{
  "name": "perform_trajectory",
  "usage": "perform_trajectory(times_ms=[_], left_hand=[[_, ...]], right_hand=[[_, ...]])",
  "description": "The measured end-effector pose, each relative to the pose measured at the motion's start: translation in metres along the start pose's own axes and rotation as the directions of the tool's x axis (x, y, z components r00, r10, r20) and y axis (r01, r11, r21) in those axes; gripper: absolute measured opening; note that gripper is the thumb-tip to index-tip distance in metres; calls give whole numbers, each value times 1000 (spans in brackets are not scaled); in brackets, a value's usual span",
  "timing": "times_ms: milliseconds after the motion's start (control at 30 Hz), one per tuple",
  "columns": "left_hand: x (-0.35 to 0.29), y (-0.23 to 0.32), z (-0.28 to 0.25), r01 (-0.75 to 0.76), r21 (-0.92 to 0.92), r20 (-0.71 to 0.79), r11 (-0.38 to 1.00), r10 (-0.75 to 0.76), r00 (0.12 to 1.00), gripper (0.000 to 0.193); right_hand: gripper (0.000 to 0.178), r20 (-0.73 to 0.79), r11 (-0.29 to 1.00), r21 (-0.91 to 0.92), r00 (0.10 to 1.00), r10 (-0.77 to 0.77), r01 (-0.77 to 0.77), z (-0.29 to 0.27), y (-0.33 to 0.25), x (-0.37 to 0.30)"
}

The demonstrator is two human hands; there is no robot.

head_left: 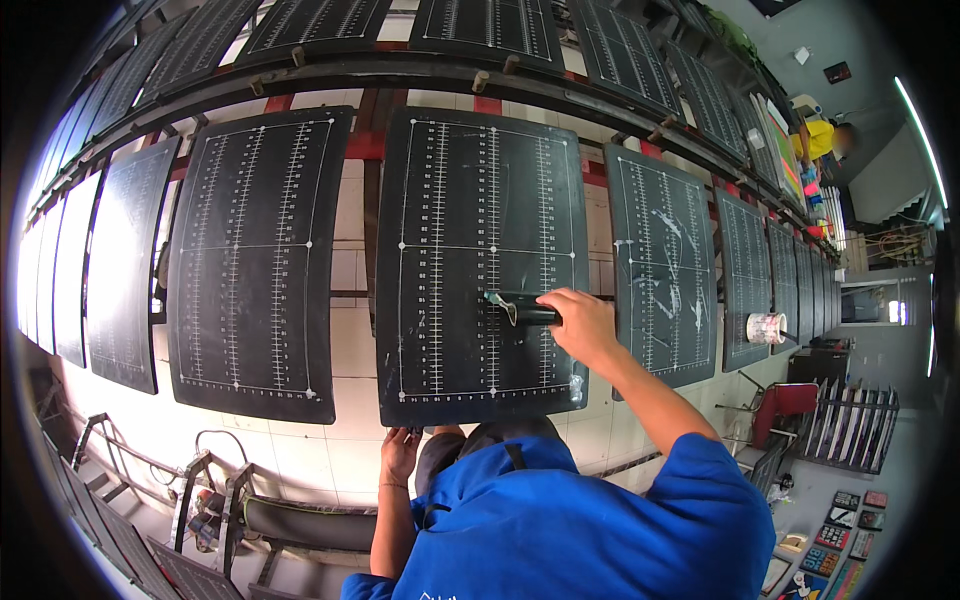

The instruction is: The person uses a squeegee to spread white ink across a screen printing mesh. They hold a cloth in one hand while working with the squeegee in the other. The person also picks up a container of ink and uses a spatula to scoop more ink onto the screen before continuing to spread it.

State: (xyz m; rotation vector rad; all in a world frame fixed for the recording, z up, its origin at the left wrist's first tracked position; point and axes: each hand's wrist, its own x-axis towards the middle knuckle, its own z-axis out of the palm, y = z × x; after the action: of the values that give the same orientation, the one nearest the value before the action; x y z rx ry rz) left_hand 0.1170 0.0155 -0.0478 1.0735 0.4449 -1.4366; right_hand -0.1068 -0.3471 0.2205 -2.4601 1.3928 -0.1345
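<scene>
A large black board [460, 330] with white ruled scales and a thin white border lies flat in front of me. Over its middle right, my right hand [583, 322] is closed around a tool with a thick black handle [535, 316]. A bent metal wire and a greenish tip show at the tool's left end; its exact kind is unclear. The tip is over the central scale. At the board's near left edge, my left hand [399, 455] has its fingers closed against the edge, the fingertips partly hidden.
To the left lies a similar board [250, 270]; the right-hand board [665, 270] has whitish smears. Further right, a white tub [766, 328] rests on another board. Dark metal rails [430, 68] carry a second row behind. A person in yellow [818, 140] is far right.
</scene>
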Motion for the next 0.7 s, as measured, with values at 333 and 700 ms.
perform_trajectory(times_ms=[333, 700], left_hand=[[-37, 13, -32, -147, 151, 2, 978, 149, 989, 14], [-8, -17, -83, -196, 338, -34, 921, 220, 975, 7]], right_hand=[[32, -329, 979, -195, 937, -120, 57, 3, 34, 272], [41, 44, 987, -45, 988, -151, 153, 33, -59, -19]])
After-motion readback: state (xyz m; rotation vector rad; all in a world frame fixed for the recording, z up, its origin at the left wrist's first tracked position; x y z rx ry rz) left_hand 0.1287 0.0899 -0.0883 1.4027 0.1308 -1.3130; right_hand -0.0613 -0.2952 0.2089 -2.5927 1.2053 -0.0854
